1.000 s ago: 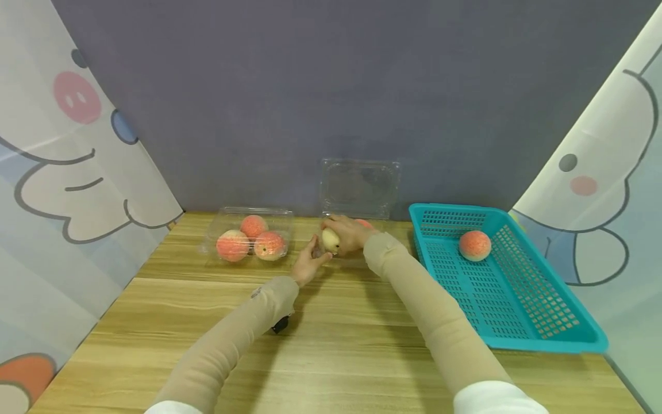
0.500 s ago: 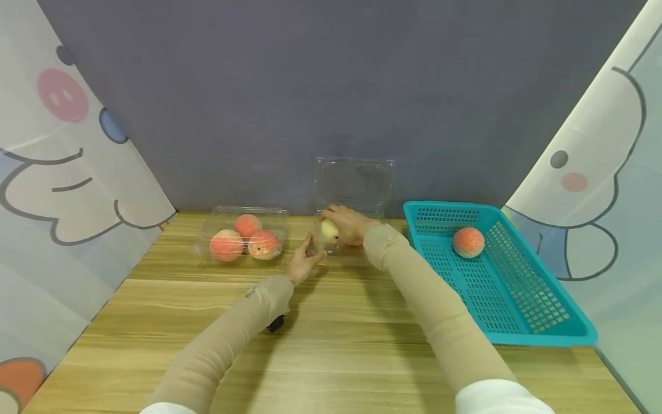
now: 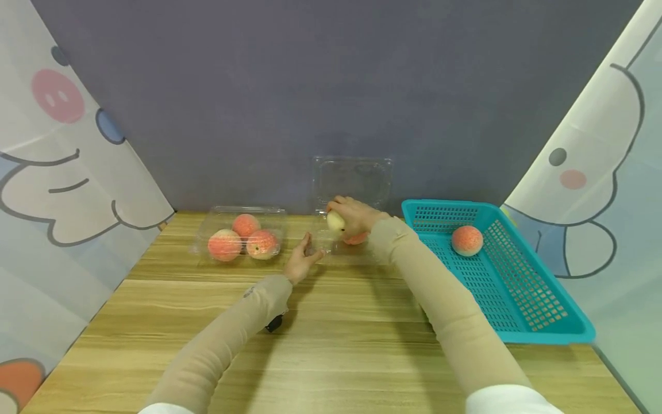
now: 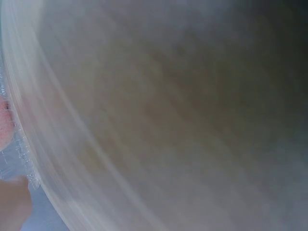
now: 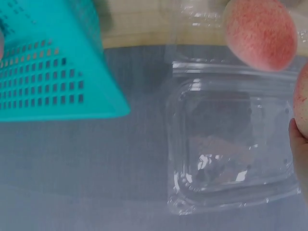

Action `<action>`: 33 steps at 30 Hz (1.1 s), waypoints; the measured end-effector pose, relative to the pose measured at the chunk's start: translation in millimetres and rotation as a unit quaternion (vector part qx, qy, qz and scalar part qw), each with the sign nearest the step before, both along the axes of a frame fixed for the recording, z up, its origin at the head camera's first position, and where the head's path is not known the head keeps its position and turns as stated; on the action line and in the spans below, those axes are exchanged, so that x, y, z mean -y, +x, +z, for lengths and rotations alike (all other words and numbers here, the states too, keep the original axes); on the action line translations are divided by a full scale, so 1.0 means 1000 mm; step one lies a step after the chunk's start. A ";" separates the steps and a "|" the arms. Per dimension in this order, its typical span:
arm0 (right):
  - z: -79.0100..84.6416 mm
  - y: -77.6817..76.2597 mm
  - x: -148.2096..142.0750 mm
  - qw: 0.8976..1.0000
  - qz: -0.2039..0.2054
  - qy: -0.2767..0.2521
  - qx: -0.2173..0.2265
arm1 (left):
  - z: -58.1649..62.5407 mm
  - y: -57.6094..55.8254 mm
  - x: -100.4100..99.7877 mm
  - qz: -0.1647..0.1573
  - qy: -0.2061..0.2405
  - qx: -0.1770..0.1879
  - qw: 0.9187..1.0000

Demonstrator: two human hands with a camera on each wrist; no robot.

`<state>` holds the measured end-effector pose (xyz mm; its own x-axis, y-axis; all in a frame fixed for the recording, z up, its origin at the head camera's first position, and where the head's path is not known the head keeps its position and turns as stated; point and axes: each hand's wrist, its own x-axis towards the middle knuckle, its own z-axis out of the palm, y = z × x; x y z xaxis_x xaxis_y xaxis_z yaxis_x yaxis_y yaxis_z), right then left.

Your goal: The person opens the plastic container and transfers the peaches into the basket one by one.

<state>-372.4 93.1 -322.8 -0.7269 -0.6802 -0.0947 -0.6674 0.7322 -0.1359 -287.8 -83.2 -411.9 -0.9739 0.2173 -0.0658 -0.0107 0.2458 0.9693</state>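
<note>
My right hand (image 3: 361, 214) grips a pale yellow peach (image 3: 335, 222), raised above a clear plastic clamshell box (image 3: 336, 260). In the right wrist view the held peach (image 5: 301, 103) shows at the right edge, with a fingertip against it. The box's lid (image 3: 353, 175) stands up at the back, and a pink peach (image 3: 355, 239) lies in the base, partly behind my right hand. At the box's left front corner is my left hand (image 3: 299, 265), thumb and fingers spread, seemingly touching the plastic. Blurred fabric-like material covers most of the left wrist view.
Another clear clamshell box (image 3: 207, 227), lid down, holds three peaches (image 3: 261, 245) on the left. On the right a turquoise plastic basket (image 3: 540, 247) contains one peach (image 3: 467, 241). A grey wall (image 3: 331, 86) rises behind the wooden table (image 3: 331, 345).
My right hand has lifted the pale peach up and slightly right from the box's left side, exposing more of the pink peach. My left hand stays at the corner. The head view has shifted slightly.
</note>
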 end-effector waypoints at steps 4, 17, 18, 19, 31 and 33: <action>0.008 0.002 -0.005 1.000 -0.012 0.007 -0.009 | 0.001 0.001 0.001 -0.003 -0.006 0.001 1.000; 0.037 0.009 -0.034 0.999 -0.031 -0.033 -0.024 | -0.015 -0.014 0.006 0.005 -0.011 -0.011 1.000; 0.039 0.009 -0.035 0.998 -0.032 -0.036 -0.027 | -0.018 -0.017 0.006 0.006 -0.015 -0.014 1.000; 0.042 0.010 -0.037 0.998 -0.035 -0.037 -0.030 | -0.020 -0.019 0.006 0.006 -0.020 -0.020 1.000; 0.051 0.019 -0.068 0.997 -0.063 -0.046 -0.026 | -0.026 -0.021 0.008 0.000 -0.022 -0.021 1.000; 0.052 0.022 -0.073 0.996 -0.068 -0.046 -0.023 | -0.027 -0.021 0.009 0.002 -0.018 -0.019 1.000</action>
